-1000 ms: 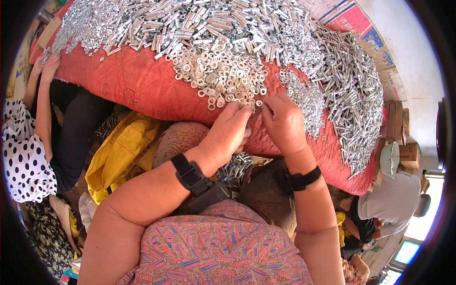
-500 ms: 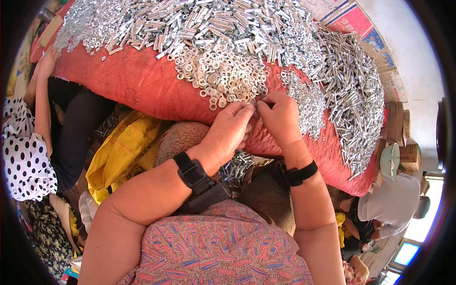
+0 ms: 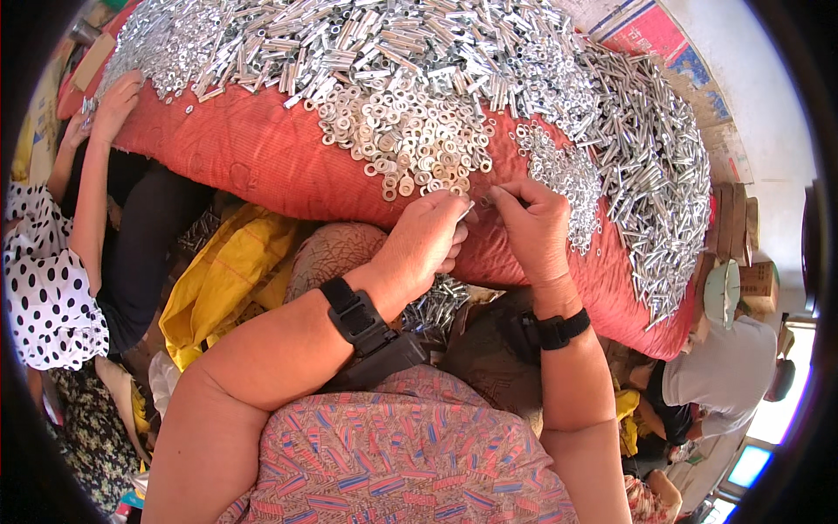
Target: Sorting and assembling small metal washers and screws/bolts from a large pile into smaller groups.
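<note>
My left hand (image 3: 429,240) and my right hand (image 3: 529,225) meet at the near edge of a red cloth-covered table (image 3: 262,162). Between their fingertips I pinch a small silver metal part (image 3: 471,207); the left fingers hold a thin piece, the right fingers close on something tiny that I cannot make out. Just above my hands lies a heap of flat silver washers (image 3: 410,140). Behind it spreads a wide pile of short silver metal tubes (image 3: 367,44). A smaller patch of tiny silver pieces (image 3: 559,175) lies right of my right hand.
Long silver tubes (image 3: 655,183) cover the table's right side. Another person in a polka-dot top (image 3: 39,279) reaches a hand (image 3: 118,100) onto the table at the left. A yellow bag (image 3: 218,279) and loose metal parts (image 3: 436,306) lie below the table. Another person in white (image 3: 716,367) sits lower right.
Both my hands have stayed at the table edge below the washers; the fingers shifted slightly around the small part.
</note>
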`<action>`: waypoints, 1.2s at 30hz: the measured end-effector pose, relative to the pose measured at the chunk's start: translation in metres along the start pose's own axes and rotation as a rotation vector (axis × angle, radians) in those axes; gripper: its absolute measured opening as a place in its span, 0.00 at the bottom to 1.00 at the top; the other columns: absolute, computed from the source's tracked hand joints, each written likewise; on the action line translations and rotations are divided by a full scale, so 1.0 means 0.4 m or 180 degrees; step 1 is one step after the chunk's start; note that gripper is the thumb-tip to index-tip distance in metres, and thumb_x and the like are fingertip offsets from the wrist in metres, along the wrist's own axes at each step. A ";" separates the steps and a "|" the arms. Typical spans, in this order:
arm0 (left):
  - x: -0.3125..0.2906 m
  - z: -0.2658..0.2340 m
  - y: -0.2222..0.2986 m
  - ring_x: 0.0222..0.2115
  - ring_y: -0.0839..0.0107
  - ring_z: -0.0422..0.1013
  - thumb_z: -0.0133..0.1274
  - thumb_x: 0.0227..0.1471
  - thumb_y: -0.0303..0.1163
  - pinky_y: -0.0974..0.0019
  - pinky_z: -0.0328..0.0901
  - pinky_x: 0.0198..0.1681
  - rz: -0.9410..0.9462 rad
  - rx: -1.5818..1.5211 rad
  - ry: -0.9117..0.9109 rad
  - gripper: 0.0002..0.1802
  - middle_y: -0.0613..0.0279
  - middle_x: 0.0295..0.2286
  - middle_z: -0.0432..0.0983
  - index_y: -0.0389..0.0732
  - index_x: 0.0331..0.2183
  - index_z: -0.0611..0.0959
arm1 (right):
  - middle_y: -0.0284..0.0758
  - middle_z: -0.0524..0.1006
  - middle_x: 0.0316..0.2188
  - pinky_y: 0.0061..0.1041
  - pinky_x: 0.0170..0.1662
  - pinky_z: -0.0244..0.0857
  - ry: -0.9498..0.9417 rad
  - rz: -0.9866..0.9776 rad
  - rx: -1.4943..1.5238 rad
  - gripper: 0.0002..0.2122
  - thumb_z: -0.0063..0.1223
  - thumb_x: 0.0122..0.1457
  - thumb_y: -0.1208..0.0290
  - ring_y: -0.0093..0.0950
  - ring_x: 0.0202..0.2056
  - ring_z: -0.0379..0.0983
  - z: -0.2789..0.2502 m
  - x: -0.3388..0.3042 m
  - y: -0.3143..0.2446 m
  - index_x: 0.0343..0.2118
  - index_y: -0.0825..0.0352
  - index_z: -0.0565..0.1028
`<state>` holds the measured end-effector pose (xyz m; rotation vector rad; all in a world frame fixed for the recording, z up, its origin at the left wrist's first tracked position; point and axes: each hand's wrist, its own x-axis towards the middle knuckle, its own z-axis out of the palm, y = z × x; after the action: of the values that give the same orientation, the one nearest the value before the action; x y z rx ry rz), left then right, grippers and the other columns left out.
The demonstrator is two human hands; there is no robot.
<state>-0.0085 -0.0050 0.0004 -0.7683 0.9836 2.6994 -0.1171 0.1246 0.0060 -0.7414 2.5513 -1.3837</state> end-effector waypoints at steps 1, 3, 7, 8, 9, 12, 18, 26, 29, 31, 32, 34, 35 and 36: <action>0.001 -0.002 -0.001 0.14 0.85 0.48 0.46 0.58 0.41 0.77 0.44 0.15 0.0002 -0.0002 0.0009 0.08 0.77 0.16 0.57 0.49 0.30 0.69 | 0.35 0.78 0.20 0.22 0.27 0.65 0.0032 0.0066 0.0059 0.03 0.59 0.51 0.77 0.20 0.22 0.72 0.004 -0.001 -0.002 0.25 0.71 0.79; 0.003 -0.001 -0.001 0.14 0.85 0.49 0.47 0.57 0.41 0.77 0.45 0.15 0.0004 0.0003 0.0011 0.08 0.76 0.16 0.57 0.49 0.30 0.69 | 0.35 0.78 0.20 0.21 0.28 0.65 0.0075 0.0131 0.0119 0.03 0.59 0.51 0.77 0.19 0.22 0.72 0.004 -0.002 -0.006 0.26 0.72 0.79; 0.002 0.011 0.005 0.14 0.85 0.49 0.47 0.57 0.39 0.77 0.45 0.15 0.0006 0.0081 0.0133 0.07 0.75 0.17 0.58 0.48 0.32 0.69 | 0.33 0.78 0.21 0.20 0.29 0.66 0.0000 0.0197 0.0264 0.03 0.59 0.52 0.77 0.18 0.24 0.72 -0.004 -0.013 -0.029 0.27 0.72 0.80; 0.000 0.013 0.008 0.14 0.85 0.50 0.47 0.58 0.38 0.77 0.45 0.16 0.0005 0.0127 0.0128 0.07 0.75 0.17 0.58 0.48 0.32 0.69 | 0.33 0.79 0.21 0.20 0.29 0.66 -0.0026 0.0250 0.0330 0.04 0.59 0.53 0.77 0.18 0.24 0.72 -0.004 -0.020 -0.035 0.28 0.72 0.80; -0.002 0.016 0.009 0.14 0.85 0.50 0.47 0.58 0.38 0.77 0.45 0.16 0.0008 0.0130 0.0128 0.07 0.75 0.17 0.58 0.48 0.32 0.69 | 0.33 0.79 0.21 0.20 0.29 0.66 -0.0024 0.0247 0.0332 0.04 0.59 0.53 0.77 0.18 0.24 0.72 0.000 -0.029 -0.038 0.28 0.72 0.80; -0.006 0.017 0.009 0.15 0.85 0.50 0.46 0.58 0.35 0.77 0.45 0.16 0.0142 0.0260 0.0144 0.05 0.75 0.18 0.59 0.47 0.34 0.70 | 0.34 0.79 0.23 0.20 0.32 0.67 -0.0218 0.0390 0.0508 0.04 0.59 0.53 0.76 0.18 0.26 0.73 0.014 -0.051 -0.052 0.30 0.72 0.80; -0.004 0.005 -0.002 0.16 0.86 0.53 0.45 0.59 0.32 0.79 0.48 0.17 0.0373 0.0204 -0.0320 0.04 0.76 0.19 0.61 0.45 0.36 0.71 | 0.36 0.78 0.24 0.22 0.31 0.67 -0.0118 -0.0358 0.0160 0.03 0.59 0.52 0.79 0.23 0.26 0.74 -0.002 -0.076 -0.056 0.29 0.71 0.79; -0.005 0.003 -0.008 0.18 0.86 0.55 0.44 0.60 0.33 0.79 0.50 0.19 0.0907 0.0729 -0.0312 0.05 0.76 0.20 0.61 0.44 0.37 0.71 | 0.29 0.78 0.24 0.15 0.28 0.63 -0.0633 0.0810 0.1371 0.01 0.59 0.55 0.79 0.14 0.26 0.71 -0.047 -0.071 -0.102 0.30 0.70 0.80; 0.000 0.007 -0.012 0.19 0.86 0.56 0.42 0.62 0.35 0.79 0.50 0.19 0.0858 0.0823 -0.0335 0.06 0.75 0.21 0.61 0.43 0.38 0.70 | 0.28 0.77 0.25 0.13 0.28 0.62 -0.0848 0.1035 0.1706 0.02 0.59 0.55 0.79 0.12 0.25 0.70 -0.054 -0.059 -0.075 0.31 0.70 0.79; 0.022 -0.009 -0.035 0.20 0.85 0.57 0.41 0.64 0.36 0.78 0.52 0.19 0.1386 0.1419 -0.0156 0.08 0.74 0.21 0.62 0.43 0.39 0.70 | 0.28 0.77 0.25 0.13 0.28 0.61 -0.0967 0.1054 0.1940 0.03 0.59 0.55 0.79 0.13 0.25 0.69 -0.051 -0.054 -0.062 0.33 0.70 0.78; 0.021 -0.005 -0.035 0.20 0.85 0.57 0.41 0.64 0.36 0.78 0.52 0.19 0.1381 0.1416 -0.0154 0.08 0.74 0.21 0.62 0.43 0.39 0.70 | 0.29 0.78 0.25 0.12 0.28 0.62 -0.1048 0.1141 0.2089 0.04 0.59 0.55 0.79 0.13 0.25 0.69 -0.049 -0.052 -0.064 0.34 0.71 0.78; 0.017 0.007 -0.030 0.20 0.85 0.57 0.41 0.64 0.37 0.77 0.53 0.18 0.1402 0.1157 -0.0116 0.09 0.73 0.22 0.62 0.42 0.40 0.70 | 0.29 0.78 0.26 0.12 0.29 0.62 -0.1135 0.1235 0.2239 0.06 0.59 0.55 0.80 0.14 0.26 0.70 -0.046 -0.044 -0.073 0.35 0.72 0.78; 0.017 0.004 -0.027 0.20 0.85 0.57 0.41 0.64 0.37 0.77 0.53 0.18 0.1404 0.1161 -0.0101 0.09 0.73 0.22 0.62 0.42 0.40 0.70 | 0.29 0.78 0.26 0.13 0.30 0.63 -0.1267 0.1179 0.2039 0.06 0.58 0.55 0.79 0.15 0.26 0.70 -0.049 -0.035 -0.077 0.35 0.72 0.78; 0.016 0.000 -0.024 0.20 0.85 0.57 0.41 0.64 0.37 0.77 0.53 0.18 0.1161 0.1086 0.0093 0.09 0.73 0.22 0.62 0.42 0.40 0.70 | 0.30 0.79 0.27 0.14 0.30 0.64 -0.1399 0.1122 0.1839 0.06 0.58 0.56 0.78 0.16 0.27 0.71 -0.053 -0.023 -0.083 0.36 0.72 0.79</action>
<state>-0.0110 0.0022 -0.0082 -0.6102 1.6793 2.6889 -0.1050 0.1297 0.0442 -0.4037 1.7184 -1.5127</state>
